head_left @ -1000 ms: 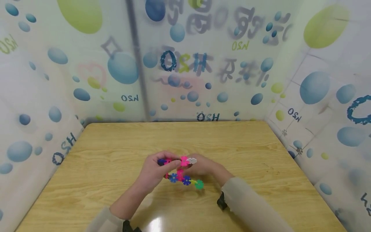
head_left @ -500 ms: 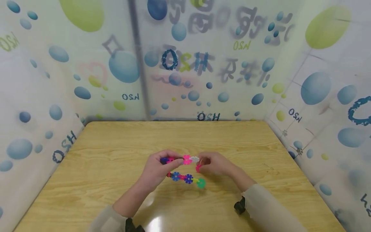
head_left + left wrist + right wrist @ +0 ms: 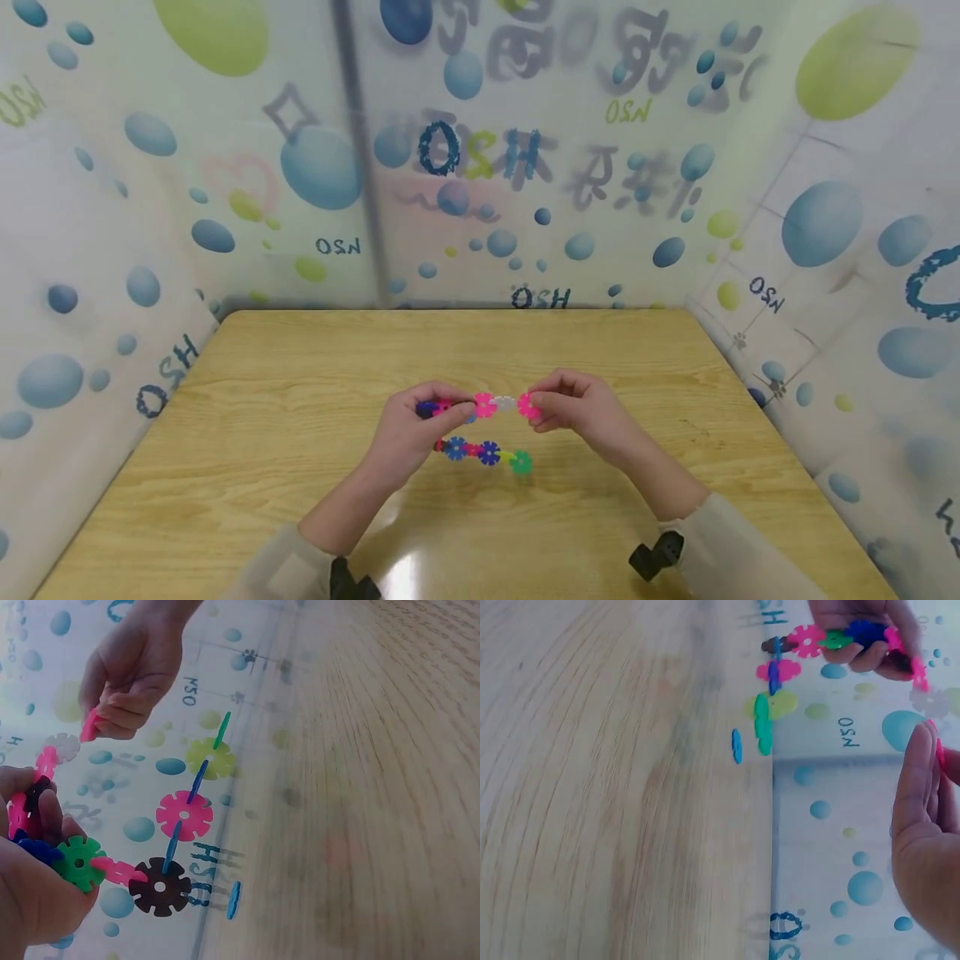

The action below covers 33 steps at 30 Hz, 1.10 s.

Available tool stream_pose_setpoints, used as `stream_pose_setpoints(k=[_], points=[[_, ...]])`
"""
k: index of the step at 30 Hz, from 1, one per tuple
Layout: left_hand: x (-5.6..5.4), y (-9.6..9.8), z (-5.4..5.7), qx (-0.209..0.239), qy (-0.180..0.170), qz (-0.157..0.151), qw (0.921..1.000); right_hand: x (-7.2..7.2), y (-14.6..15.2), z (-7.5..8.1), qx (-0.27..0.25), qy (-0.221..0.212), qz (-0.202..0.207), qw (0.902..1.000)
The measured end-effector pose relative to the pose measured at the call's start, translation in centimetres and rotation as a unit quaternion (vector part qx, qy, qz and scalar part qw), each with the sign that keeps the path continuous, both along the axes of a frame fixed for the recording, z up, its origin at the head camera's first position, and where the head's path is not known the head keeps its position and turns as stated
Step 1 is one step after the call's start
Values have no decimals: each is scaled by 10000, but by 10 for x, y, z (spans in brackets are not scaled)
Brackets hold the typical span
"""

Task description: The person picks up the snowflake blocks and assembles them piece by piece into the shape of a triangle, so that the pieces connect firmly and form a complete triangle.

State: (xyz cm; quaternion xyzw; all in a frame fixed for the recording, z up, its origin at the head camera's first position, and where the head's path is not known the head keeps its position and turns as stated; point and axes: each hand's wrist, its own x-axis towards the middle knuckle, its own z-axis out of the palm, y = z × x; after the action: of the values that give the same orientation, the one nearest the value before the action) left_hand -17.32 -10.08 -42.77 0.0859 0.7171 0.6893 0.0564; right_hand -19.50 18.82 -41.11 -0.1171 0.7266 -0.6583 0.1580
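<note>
My left hand grips a chain of slotted plastic snowflake discs. From that hand, one end of the chain hangs down through a black disc, a pink disc and a yellow disc to a green disc. The other end reaches right to a white disc, joined to a pink disc. With thumb and fingers, my right hand pinches a separate pink disc, its edge right at the white disc's outer rim. Part of the chain is hidden behind my left fingers.
A single blue disc lies on the wooden table below the chain. Patterned curtain-like walls with printed bubbles stand behind and on both sides. Each wrist carries a small black camera.
My right hand has moved right, out from behind the chain, then up, bringing the pink disc to the white one. My left hand stays nearly in place.
</note>
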Motion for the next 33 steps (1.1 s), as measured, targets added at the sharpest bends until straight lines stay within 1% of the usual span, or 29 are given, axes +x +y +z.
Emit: stream_pose_setpoints(k=[4, 7, 15, 20, 24, 27, 33], points=[[0, 0, -1, 23, 49, 5, 10000, 5, -4, 7, -387, -268, -141, 9988], [0, 0, -1, 14, 73, 5, 10000, 7, -7, 10, -499, -327, -170, 9981], [0, 0, 0, -30, 42, 33, 10000, 8, -11, 14, -493, -402, -371, 9973], [1, 1, 1, -63, 50, 84, 9999, 10, -14, 15, -493, -392, -343, 9974], [1, 2, 2, -61, 55, 168, 9998, 11, -16, 15, -553, -468, -372, 9967], [2, 4, 2, -51, 29, 226, 9997, 11, -18, 15, -620, -554, -482, 9954], [1, 10, 3, -184, -8, 209, 9996, 11, -22, 16, -673, -711, -782, 9921]])
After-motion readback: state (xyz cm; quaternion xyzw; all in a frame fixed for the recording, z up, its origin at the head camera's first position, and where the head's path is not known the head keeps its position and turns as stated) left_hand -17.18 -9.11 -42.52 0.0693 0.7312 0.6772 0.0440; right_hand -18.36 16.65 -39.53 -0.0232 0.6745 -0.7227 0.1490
